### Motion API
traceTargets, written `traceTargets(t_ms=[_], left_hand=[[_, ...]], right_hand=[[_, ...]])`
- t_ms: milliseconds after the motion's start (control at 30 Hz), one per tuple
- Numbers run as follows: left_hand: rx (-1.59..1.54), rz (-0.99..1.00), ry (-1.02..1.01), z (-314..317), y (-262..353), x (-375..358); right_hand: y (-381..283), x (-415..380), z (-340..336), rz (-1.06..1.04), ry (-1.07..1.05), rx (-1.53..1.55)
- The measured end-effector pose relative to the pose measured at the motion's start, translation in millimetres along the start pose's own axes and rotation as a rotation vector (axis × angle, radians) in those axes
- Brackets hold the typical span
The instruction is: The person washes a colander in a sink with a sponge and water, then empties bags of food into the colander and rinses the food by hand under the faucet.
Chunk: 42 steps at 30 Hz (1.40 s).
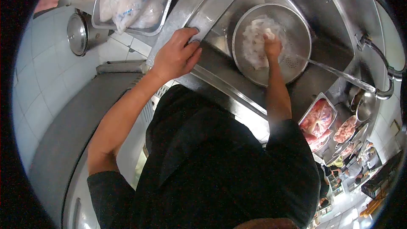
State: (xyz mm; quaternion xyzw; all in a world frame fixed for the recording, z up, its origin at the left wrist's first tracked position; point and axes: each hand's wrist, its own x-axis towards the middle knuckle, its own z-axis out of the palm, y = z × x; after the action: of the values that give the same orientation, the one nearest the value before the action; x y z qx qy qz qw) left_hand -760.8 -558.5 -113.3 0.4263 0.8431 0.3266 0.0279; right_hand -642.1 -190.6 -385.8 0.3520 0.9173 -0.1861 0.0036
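Note:
My right hand (272, 46) reaches into a round metal basin (237, 44) in the sink, its fingers closed on some pale, translucent white strips of food (255, 44). The exact kind of food cannot be made out. Small drain holes show in the basin's bottom, and running water (333, 71) from a faucet enters at its right side. My left hand (180, 55) is bent over the steel edge of the sink (207, 17), gripping it, with nothing else visible in it.
A metal tray (163, 27) of bagged white food stands at upper left, near a lidded pot (78, 34). Right of the sink are a tray of red meat (317, 121) and several bowls. Curved faucets (388, 87) line the far side. People are at work in the distance.

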Motion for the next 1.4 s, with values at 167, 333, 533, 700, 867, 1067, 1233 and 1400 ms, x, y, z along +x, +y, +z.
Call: traceTargets(t_ms=[167, 333, 533, 700, 867, 1067, 1233, 1400], left_hand=[[0.018, 0.014, 0.01, -1.1, 0.0, 1.9], [0.006, 0.003, 0.004, -3.0, 0.1, 2.4], [0.009, -0.03, -0.002, 0.0, 0.3, 0.7], [0.009, -0.031, -0.013, -0.4, 0.7, -0.1], [0.001, 0.0, 0.01, -0.8, -0.8, 0.5], [-0.016, -0.02, 0.014, -0.6, -6.3, -2.8], [-0.036, 0.003, 0.003, -7.6, -2.5, -0.7], [-0.069, -0.01, 0.009, -3.8, -2.4, -3.8]], right_hand=[[-4.8, 21.4, -49.0, 0.458, -0.145, -0.114], [30.3, 26.7, -32.2, 0.554, -0.102, 0.019], [24.9, -18.5, 42.3, -0.08, 0.001, -0.386], [-5.8, -14.2, 18.2, -0.072, -0.309, 0.061], [-30.6, -8.1, -25.2, 0.119, -0.123, 0.079], [-38.8, 6.0, -55.9, 0.196, -0.23, 0.047], [-9.1, -20.4, -1.2, -0.06, -0.11, -0.246], [8.6, -39.0, 11.8, -0.119, -0.281, -0.032]])
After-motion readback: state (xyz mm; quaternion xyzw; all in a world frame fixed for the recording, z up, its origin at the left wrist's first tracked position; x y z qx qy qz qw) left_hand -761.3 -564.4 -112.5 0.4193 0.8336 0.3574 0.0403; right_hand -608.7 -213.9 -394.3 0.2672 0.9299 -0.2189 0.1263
